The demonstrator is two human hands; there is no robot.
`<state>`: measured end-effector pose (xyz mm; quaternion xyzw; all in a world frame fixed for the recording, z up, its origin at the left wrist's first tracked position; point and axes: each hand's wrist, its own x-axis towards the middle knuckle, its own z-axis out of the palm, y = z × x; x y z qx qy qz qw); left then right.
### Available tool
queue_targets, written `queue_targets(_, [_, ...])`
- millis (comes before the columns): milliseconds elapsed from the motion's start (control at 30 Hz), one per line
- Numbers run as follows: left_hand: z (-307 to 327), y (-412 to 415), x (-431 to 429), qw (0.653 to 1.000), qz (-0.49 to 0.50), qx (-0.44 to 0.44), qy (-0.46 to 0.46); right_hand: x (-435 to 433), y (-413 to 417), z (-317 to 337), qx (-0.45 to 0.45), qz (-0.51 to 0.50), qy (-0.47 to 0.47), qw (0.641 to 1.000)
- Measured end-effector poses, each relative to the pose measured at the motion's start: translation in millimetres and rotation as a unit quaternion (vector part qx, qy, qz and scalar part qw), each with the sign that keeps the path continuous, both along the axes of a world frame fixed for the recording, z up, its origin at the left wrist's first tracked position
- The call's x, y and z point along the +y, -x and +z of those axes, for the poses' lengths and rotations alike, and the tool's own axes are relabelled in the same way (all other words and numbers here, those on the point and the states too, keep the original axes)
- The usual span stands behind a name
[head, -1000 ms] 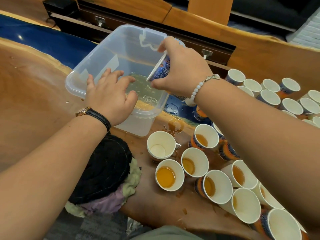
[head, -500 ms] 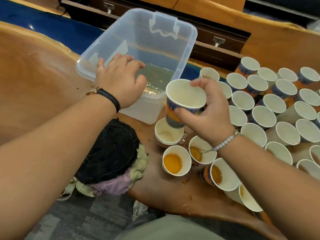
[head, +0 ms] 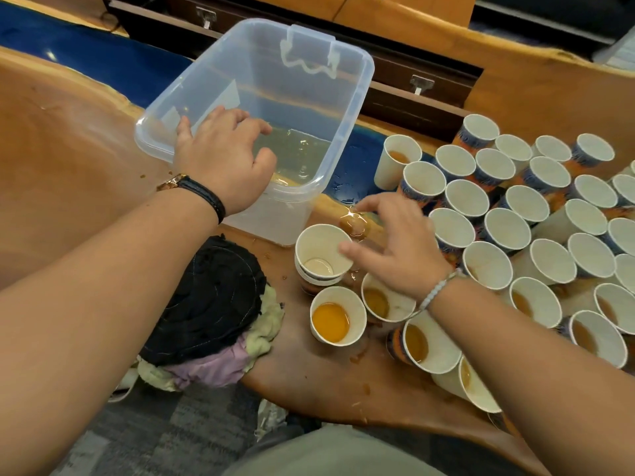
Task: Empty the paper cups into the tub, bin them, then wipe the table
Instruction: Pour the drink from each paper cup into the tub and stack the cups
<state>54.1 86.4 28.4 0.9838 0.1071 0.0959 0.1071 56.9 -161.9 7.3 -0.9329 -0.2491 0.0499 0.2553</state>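
Note:
A clear plastic tub (head: pixel 357 108) with shallow yellowish liquid stands tilted on the wooden table (head: pixel 68 149). My left hand (head: pixel 223 159) lies over its near rim, fingers curled inside, holding it. My right hand (head: pixel 398 242) hovers with spread fingers just right of a stack of empty paper cups (head: pixel 319 255), thumb at the top cup's rim, holding nothing. In front of the stack stands a cup of orange liquid (head: pixel 335 319), with more part-filled cups (head: pixel 419 341) beside it.
Several paper cups (head: pixel 505 228) crowd the right side of the table, some with dregs. A pile of black, green and pink cloths (head: pixel 206 304) lies at the table's near edge. A wet spill (head: pixel 354 225) glistens between tub and stack.
My right hand tipped a cup into the tub, brought it back upright, set it into the stack of empties and let go. The left hand stayed on the tub's rim.

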Motion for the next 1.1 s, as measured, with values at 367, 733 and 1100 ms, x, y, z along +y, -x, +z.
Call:
queue_targets(367, [-1,0,1,1.000,-0.006,0.001,0.001,-37,-59,6,0.004,0.117,0.518,0.847])
queue_targets(733, [-1,0,0,1.000,-0.020,0.012,-0.008,-38,-64,1,0.034,0.004,0.200,0.979])
queue_targets(1100, [4,-3,-10,0.998,-0.049,0.050,0.002,-4,-76,47,0.059,-0.092,-0.230,0.967])
